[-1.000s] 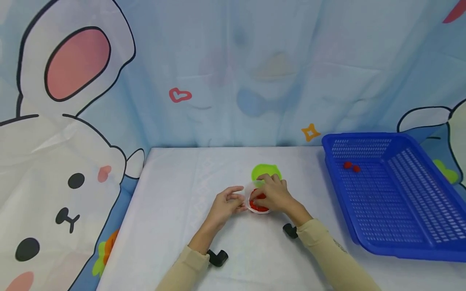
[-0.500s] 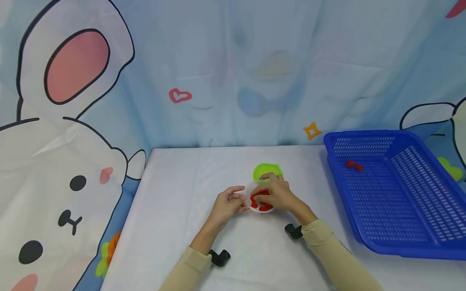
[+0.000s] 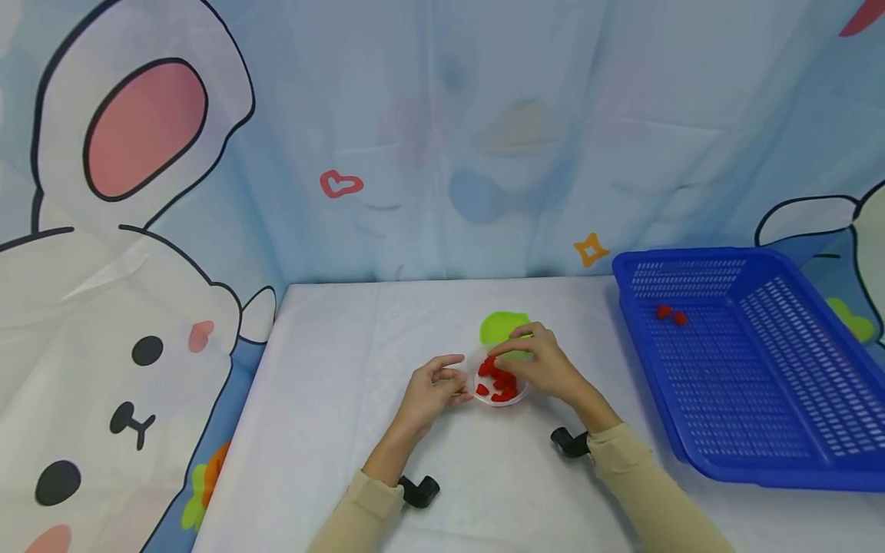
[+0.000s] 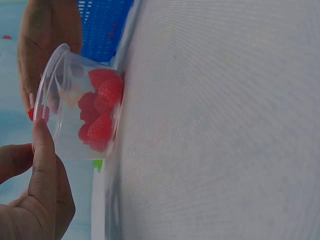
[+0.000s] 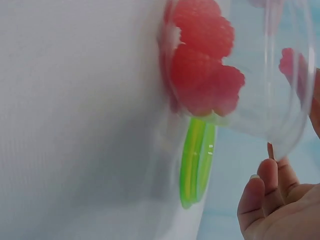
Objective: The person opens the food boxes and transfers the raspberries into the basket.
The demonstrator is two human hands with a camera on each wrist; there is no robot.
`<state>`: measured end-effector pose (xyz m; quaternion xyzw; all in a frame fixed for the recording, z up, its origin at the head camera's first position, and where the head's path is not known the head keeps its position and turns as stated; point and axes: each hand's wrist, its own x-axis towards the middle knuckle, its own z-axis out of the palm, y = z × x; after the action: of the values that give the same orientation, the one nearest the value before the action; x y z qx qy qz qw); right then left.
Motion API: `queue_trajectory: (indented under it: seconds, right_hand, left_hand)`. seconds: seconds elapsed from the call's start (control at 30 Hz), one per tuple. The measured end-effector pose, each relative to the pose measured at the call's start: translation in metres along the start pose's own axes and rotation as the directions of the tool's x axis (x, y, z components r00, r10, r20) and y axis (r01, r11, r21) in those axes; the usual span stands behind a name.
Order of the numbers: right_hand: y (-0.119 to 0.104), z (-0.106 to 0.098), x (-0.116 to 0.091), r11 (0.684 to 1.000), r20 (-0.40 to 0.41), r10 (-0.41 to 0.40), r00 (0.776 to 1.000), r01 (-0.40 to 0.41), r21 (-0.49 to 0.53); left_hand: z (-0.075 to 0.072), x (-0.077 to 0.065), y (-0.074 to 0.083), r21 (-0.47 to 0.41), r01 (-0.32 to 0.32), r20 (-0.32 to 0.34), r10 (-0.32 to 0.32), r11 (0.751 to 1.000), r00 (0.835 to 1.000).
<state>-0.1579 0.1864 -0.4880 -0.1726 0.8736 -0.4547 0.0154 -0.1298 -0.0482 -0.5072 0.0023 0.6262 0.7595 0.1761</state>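
A clear plastic cup (image 4: pixel 70 146) stands on the white table with several raspberries (image 3: pixel 503 384) heaped at its bottom. My left hand (image 3: pixel 430 392) grips the cup's left side, fingertips at the rim. Over the cup's far right part, my right hand (image 3: pixel 546 365) pinches a single raspberry (image 4: pixel 32 114) between its fingertips, at rim height. That raspberry shows through the cup wall in the right wrist view. Behind the cup lies a lime-green round dish-like piece (image 3: pixel 499 327), partly covered by the right hand; its edge is thick in the right wrist view.
A large blue plastic basket (image 3: pixel 667 430) stands at the right, with two raspberries (image 3: pixel 672 315) near its far left corner. Black camera mounts (image 3: pixel 420 491) sit at both wrists. A printed curtain (image 3: pixel 415 230) hangs behind the table.
My right hand has lifted and drawn back slightly right from inside the cup, bringing up a raspberry and uncovering more of the pile. The left hand has stayed at the cup.
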Motion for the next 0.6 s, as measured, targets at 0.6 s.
queue_trajectory:
  seconds: [0.6]
  right_hand:
    - [-0.04, -0.058, -0.024, 0.99, -0.126, 0.084, 0.988, -0.069, 0.12]
  left_hand:
    - [0.0, -0.001, 0.002, 0.004, 0.013, -0.004, -0.013, 1.0, 1.0]
